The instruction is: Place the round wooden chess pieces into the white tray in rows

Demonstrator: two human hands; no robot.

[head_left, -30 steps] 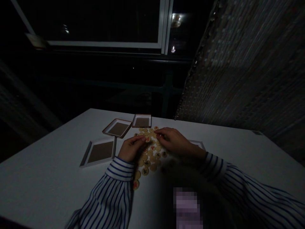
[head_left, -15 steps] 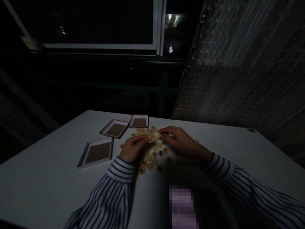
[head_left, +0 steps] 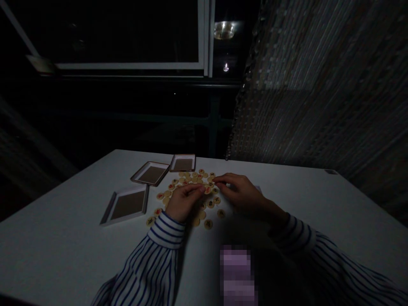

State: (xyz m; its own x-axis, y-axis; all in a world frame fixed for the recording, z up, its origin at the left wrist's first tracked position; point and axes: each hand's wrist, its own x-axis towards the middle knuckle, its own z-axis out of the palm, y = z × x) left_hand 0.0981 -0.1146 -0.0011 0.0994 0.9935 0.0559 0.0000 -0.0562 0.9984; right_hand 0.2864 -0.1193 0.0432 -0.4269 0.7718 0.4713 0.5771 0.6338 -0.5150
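Round pale wooden Chinese chess pieces (head_left: 217,200) with red or black characters lie scattered under and around both hands, some showing blank faces. My left hand (head_left: 183,201) pinches one red-marked Chinese chess piece (head_left: 208,190) between thumb and index finger, just above the others. Close by on the right, my right hand (head_left: 237,191) has its thumb and fingertips drawn together over the far side of the pile. Whatever lies between those fingertips is too dark and small to make out. My left hand and wrist cover part of the pile.
On the white table (head_left: 76,255), three shallow box parts stand left of and behind the pieces: a near tray (head_left: 111,208), a middle one (head_left: 135,171) and a far one (head_left: 172,163). A bead curtain (head_left: 296,106) hangs at right. A pixelated pinkish patch (head_left: 237,272) shows at the bottom.
The view has shifted slightly. My left hand has moved a little right with the piece, uncovering pieces on its left. My right hand stays over the pile's far right side.
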